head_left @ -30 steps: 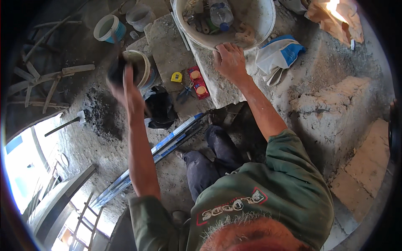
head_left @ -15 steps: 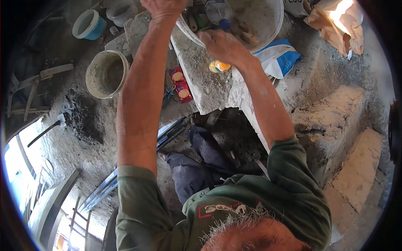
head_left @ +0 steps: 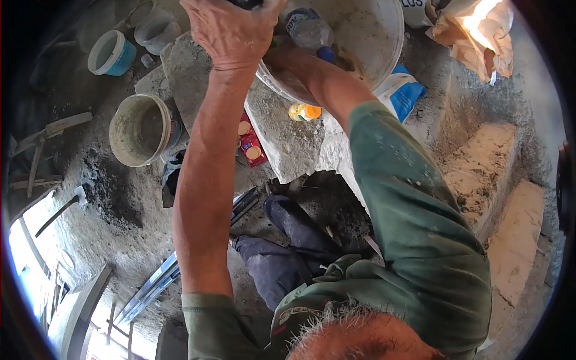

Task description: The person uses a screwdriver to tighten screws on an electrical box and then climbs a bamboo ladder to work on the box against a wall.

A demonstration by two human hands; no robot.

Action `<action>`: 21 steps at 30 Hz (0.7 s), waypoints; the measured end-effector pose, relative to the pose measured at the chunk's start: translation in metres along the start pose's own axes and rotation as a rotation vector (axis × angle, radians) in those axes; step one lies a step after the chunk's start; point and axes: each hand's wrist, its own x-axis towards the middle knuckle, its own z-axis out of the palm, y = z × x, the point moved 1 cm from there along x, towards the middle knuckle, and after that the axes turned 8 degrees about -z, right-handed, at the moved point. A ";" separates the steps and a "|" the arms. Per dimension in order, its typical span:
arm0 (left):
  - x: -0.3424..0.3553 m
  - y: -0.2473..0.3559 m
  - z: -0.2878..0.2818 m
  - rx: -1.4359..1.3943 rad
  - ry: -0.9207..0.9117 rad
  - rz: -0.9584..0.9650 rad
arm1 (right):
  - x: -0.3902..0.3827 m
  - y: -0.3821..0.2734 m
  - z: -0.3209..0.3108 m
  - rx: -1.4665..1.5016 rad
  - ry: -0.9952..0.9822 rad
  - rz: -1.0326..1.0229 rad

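Observation:
My left hand [head_left: 231,33] is closed on a dark object [head_left: 243,3] at the top edge, beside the big white tub [head_left: 384,42]. My right hand [head_left: 282,60] reaches down inside that tub, beside a plastic bottle [head_left: 309,30] with a blue cap. Its fingers are mostly hidden behind my left hand and the rim. Below the tub, a small yellow-orange object [head_left: 305,112] lies on the rough concrete slab [head_left: 288,144], and red packets [head_left: 253,150] lie at the slab's left side, partly behind my left forearm.
Buckets [head_left: 135,132] stand at the left and back. A blue-and-white bag [head_left: 405,96] and crumpled paper [head_left: 468,39] are at the right, near concrete steps [head_left: 480,168]. Broken wood pieces [head_left: 66,123], a long-handled tool [head_left: 60,213] and long metal lengths [head_left: 150,288] lie to the left.
Both arms have moved toward the top. My left hand has left the bucket and gone up beside the tub. My right hand has gone from the rim into the tub.

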 end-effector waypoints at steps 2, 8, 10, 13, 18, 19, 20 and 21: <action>0.007 -0.005 0.004 0.058 0.067 0.088 | 0.011 0.012 0.005 -0.109 -0.022 -0.031; 0.013 0.004 0.017 0.064 -0.012 -0.025 | -0.003 0.035 0.000 -0.259 -0.046 -0.083; 0.019 0.000 0.025 0.055 -0.026 -0.075 | -0.007 0.006 -0.024 -0.247 -0.078 -0.068; 0.030 -0.015 0.034 0.197 -0.071 -0.144 | -0.022 -0.027 -0.077 -0.193 -0.082 -0.086; 0.096 -0.026 -0.004 0.203 -0.210 -0.689 | -0.084 -0.006 -0.155 0.190 0.282 0.099; 0.101 -0.020 -0.022 0.226 -0.207 -0.684 | -0.099 -0.004 -0.174 0.263 0.313 0.099; 0.107 -0.019 -0.045 0.204 -0.212 -0.817 | -0.099 0.012 -0.175 0.382 0.375 0.096; 0.115 -0.017 -0.071 0.185 -0.200 -0.944 | -0.096 0.026 -0.180 0.503 0.439 0.082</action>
